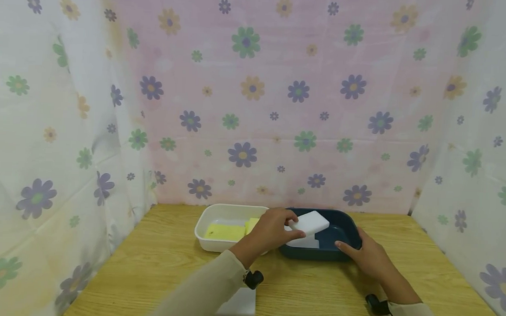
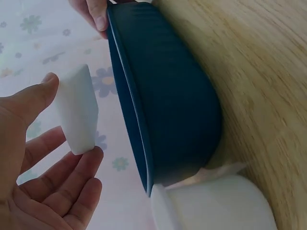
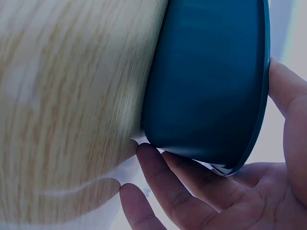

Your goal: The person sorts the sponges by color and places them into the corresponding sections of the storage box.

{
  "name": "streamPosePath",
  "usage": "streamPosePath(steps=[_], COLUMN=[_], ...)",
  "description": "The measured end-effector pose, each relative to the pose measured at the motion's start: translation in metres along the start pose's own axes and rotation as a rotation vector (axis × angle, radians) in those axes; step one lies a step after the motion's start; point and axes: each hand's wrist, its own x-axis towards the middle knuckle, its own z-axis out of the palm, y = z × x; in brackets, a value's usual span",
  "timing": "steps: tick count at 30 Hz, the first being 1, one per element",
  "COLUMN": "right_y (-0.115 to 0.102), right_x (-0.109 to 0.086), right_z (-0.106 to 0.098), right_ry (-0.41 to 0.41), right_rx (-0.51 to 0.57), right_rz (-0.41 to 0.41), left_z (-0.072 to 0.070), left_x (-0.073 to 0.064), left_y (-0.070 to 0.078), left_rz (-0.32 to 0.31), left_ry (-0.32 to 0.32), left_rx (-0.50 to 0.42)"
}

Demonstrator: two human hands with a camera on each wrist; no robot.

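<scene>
My left hand (image 1: pixel 271 229) pinches a white sponge (image 1: pixel 311 223), a flat rectangular block, between thumb and fingers. It is held tilted above the left part of a dark blue plastic basin (image 1: pixel 329 255). Below it, another flat white piece (image 1: pixel 306 241) lies inside that basin. At the basin's right end, my right hand (image 1: pixel 368 252) grips the wall, thumb over the rim and fingers along the outside. The right wrist view shows those fingers (image 3: pixel 168 187) against the basin's lower outer side. In the left wrist view the sponge stands clear of the palm.
Left of the blue basin, and close beside it, stands a white basin (image 1: pixel 216 245) holding yellow sponges (image 1: pixel 225 232). A white flat object (image 1: pixel 239 304) lies near the front of the wooden table (image 1: pixel 315 295), partly under the left sleeve. Flower-patterned curtains (image 1: pixel 271 126) enclose the back and sides.
</scene>
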Motion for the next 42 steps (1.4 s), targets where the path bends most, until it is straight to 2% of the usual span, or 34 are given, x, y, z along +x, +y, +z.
streamPosePath(steps=[5, 12, 15, 20, 24, 28, 35, 42], right_y=[0.002, 0.001, 0.001, 0.002, 0.002, 0.002, 0.003, 0.004], right_x=[0.0, 0.0, 0.002, 0.003, 0.003, 0.002, 0.001, 0.001], right_z=[0.0, -0.001, -0.001, 0.002, 0.001, 0.0, -0.001, -0.001], right_ry=[0.0, -0.005, -0.004, -0.002, 0.0, -0.009, -0.007, -0.005], right_rx=[-0.008, 0.002, 0.008, 0.008, 0.015, 0.015, 0.021, 0.028], right_rz=[-0.005, -0.009, -0.005, -0.003, 0.0, 0.009, 0.003, -0.016], left_z=[0.013, 0.031, 0.039, 0.048, 0.054, 0.059, 0.069, 0.071], left_x=[0.009, 0.021, 0.026, 0.03, 0.034, 0.038, 0.045, 0.048], left_y=[0.004, 0.011, 0.013, 0.016, 0.019, 0.025, 0.038, 0.044], left_rz=[-0.013, -0.048, -0.075, -0.151, -0.179, -0.212, -0.278, -0.345], left_ry=[-0.002, 0.013, 0.015, -0.019, -0.038, -0.023, 0.001, -0.003], left_rx=[-0.022, 0.001, -0.003, -0.019, -0.025, -0.041, -0.128, -0.189])
